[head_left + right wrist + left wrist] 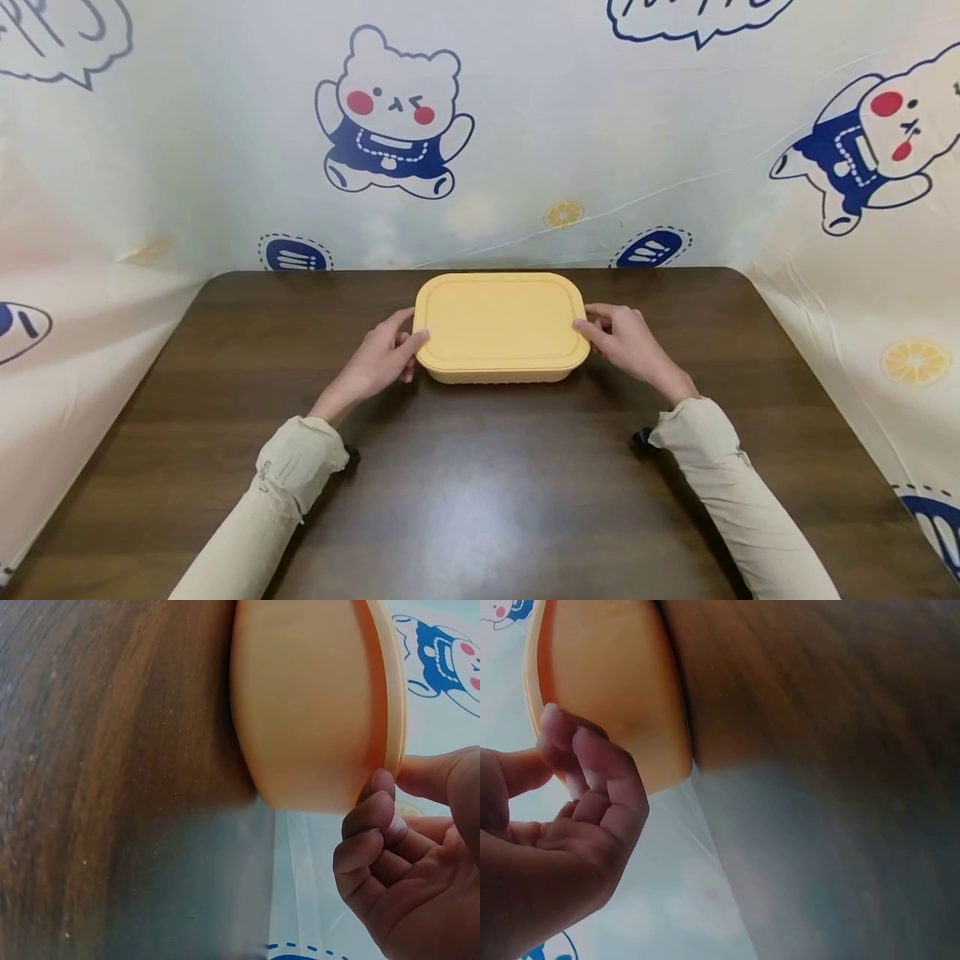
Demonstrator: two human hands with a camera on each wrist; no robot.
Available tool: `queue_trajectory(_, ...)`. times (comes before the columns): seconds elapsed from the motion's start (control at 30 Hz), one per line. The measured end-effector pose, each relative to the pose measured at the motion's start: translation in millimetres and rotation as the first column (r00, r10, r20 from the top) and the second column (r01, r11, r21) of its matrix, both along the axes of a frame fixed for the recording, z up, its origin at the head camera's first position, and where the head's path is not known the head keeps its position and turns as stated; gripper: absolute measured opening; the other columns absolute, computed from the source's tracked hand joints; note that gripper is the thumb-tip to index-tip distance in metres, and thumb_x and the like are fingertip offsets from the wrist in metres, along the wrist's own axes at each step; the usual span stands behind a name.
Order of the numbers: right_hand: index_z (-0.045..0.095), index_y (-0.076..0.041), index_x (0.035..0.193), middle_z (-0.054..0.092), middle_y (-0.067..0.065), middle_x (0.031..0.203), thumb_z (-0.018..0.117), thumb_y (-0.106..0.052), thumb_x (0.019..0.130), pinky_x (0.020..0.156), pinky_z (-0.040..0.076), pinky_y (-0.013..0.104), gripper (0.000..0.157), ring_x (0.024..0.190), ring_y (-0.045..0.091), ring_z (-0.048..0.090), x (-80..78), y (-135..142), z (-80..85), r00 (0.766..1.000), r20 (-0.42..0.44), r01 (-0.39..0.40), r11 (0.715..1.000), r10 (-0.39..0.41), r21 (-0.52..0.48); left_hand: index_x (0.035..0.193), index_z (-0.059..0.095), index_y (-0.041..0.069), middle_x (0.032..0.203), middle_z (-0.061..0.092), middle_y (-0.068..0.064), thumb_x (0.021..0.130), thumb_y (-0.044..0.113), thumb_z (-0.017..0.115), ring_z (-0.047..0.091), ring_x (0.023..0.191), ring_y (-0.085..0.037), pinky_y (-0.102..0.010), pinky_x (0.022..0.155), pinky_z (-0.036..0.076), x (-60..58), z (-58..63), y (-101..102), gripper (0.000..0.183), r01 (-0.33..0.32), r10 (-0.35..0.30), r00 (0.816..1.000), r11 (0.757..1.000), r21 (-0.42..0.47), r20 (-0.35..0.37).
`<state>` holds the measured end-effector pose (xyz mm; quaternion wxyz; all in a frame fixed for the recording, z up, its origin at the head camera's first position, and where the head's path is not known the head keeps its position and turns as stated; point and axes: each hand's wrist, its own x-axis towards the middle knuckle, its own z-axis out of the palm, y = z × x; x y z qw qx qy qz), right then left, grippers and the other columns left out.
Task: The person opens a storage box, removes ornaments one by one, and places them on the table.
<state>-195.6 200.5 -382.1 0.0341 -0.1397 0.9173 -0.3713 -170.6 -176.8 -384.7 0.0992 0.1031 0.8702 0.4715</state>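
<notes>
A yellow lidded food container (502, 325) rests near the back of the dark wooden table, its flat lid facing up. My left hand (386, 354) pinches its left end by the rim, thumb on top of the lid's edge and fingers curled below. At the opposite end, my right hand (622, 337) holds the rim in the same way. In the left wrist view, the fingers (611, 769) bend under the lip beside the container's wall (622, 682). From the right wrist, the thumb and fingertips (379, 787) meet at the rim. The contents are hidden by the lid.
The brown table (480, 483) stretches from the container toward me, with a light reflection at its front middle. Behind and at both sides hangs a pale cloth (525, 142) printed with cartoon bears. The table's back edge lies just behind the container.
</notes>
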Motion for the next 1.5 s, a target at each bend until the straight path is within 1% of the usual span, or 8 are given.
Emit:
queue_trajectory(0.1, 0.056, 0.004, 0.136, 0.062, 0.009, 0.071, 0.060, -0.034, 0.101, 0.050, 0.045, 0.028, 0.052, 0.060, 0.020, 0.054, 4.8, -1.2, -1.1, 1.000, -0.015, 0.006, 1.000, -0.006, 0.013, 0.154, 0.028, 0.004, 0.067, 0.057, -0.008, 0.105, 0.031, 0.052, 0.057, 0.055, -0.024, -0.033, 0.057, 0.049, 3.9, -0.6, 2.4, 0.061, -0.011, 0.011, 1.000, 1.000, -0.020, -0.003)
queue_trajectory(0.3, 0.057, 0.004, 0.134, 0.060, 0.006, 0.068, 0.061, -0.031, 0.100, 0.048, 0.041, 0.028, 0.049, 0.059, 0.019, 0.052, 10.4, -1.9, 1.5, 0.995, -0.098, 0.024, 0.999, -0.020, 0.037, 0.154, 0.028, 0.006, 0.066, 0.057, -0.010, 0.106, 0.028, 0.051, 0.053, 0.052, -0.021, -0.033, 0.051, 0.049, 8.6, 1.5, 7.0, 0.059, -0.039, 0.039, 0.999, 0.999, -0.014, -0.019)
queue_trajectory(0.53, 0.057, 0.003, 0.135, 0.058, 0.005, 0.067, 0.060, -0.034, 0.101, 0.047, 0.039, 0.028, 0.051, 0.057, 0.019, 0.049, 17.2, 0.5, 7.5, 0.993, -0.116, 0.025, 0.999, -0.021, 0.035, 0.155, 0.027, 0.006, 0.064, 0.057, -0.010, 0.105, 0.028, 0.052, 0.051, 0.051, -0.020, -0.032, 0.048, 0.046, 13.3, 8.9, 8.4, 0.060, -0.034, 0.034, 0.998, 0.999, -0.002, -0.044)
queue_trajectory(0.77, 0.057, 0.003, 0.134, 0.054, 0.004, 0.065, 0.061, -0.034, 0.100, 0.047, 0.038, 0.028, 0.051, 0.056, 0.023, 0.049, 27.9, 2.1, 14.5, 0.989, -0.148, 0.013, 0.999, -0.005, 0.051, 0.155, 0.027, 0.009, 0.065, 0.057, -0.009, 0.104, 0.029, 0.055, 0.053, 0.051, -0.022, -0.034, 0.049, 0.050, 24.4, 13.5, 7.2, 0.061, -0.033, 0.034, 0.999, 0.999, 0.030, -0.025)
queue_trajectory(0.97, 0.061, 0.003, 0.130, 0.056, 0.001, 0.065, 0.065, -0.033, 0.098, 0.047, 0.039, 0.027, 0.048, 0.055, 0.018, 0.048, 44.2, 6.7, 22.6, 0.974, -0.226, 0.023, 0.998, -0.011, 0.051, 0.155, 0.025, 0.011, 0.066, 0.060, -0.012, 0.103, 0.027, 0.057, 0.057, 0.052, -0.027, -0.041, 0.053, 0.056, 39.7, 18.6, 5.0, 0.063, 0.005, -0.009, 0.999, 0.993, 0.114, 0.037)
queue_trajectory(1.17, 0.063, 0.002, 0.127, 0.056, -0.002, 0.065, 0.067, -0.030, 0.097, 0.047, 0.038, 0.026, 0.044, 0.054, 0.015, 0.048, 66.1, 12.8, 21.6, 0.964, -0.265, 0.013, 1.000, -0.006, 0.026, 0.157, 0.018, 0.015, 0.069, 0.065, -0.015, 0.104, 0.028, 0.056, 0.061, 0.054, -0.030, -0.046, 0.056, 0.057, 59.3, 21.3, -0.4, 0.066, 0.071, -0.094, 0.989, 0.979, 0.190, 0.114)
queue_trajectory(1.3, 0.063, 0.002, 0.127, 0.058, -0.005, 0.065, 0.069, -0.028, 0.096, 0.046, 0.040, 0.025, 0.043, 0.054, 0.013, 0.049, 83.9, 12.7, 15.5, 0.968, -0.250, -0.011, 1.000, 0.011, 0.003, 0.157, 0.015, 0.018, 0.070, 0.066, -0.015, 0.105, 0.025, 0.054, 0.061, 0.054, -0.031, -0.049, 0.056, 0.056, 77.2, 20.0, -7.5, 0.066, 0.116, -0.145, 0.980, 0.974, 0.195, 0.140)
queue_trajectory(1.5, 0.061, 0.003, 0.126, 0.062, -0.005, 0.066, 0.072, -0.021, 0.093, 0.049, 0.042, 0.024, 0.043, 0.053, 0.007, 0.049, 105.3, 11.4, 9.1, 0.968, -0.245, -0.050, 0.999, 0.047, -0.007, 0.158, 0.012, 0.020, 0.072, 0.068, -0.012, 0.105, 0.025, 0.054, 0.063, 0.056, -0.030, -0.044, 0.057, 0.057, 98.4, 16.5, -13.2, 0.068, 0.141, -0.170, 0.973, 0.973, 0.181, 0.157)
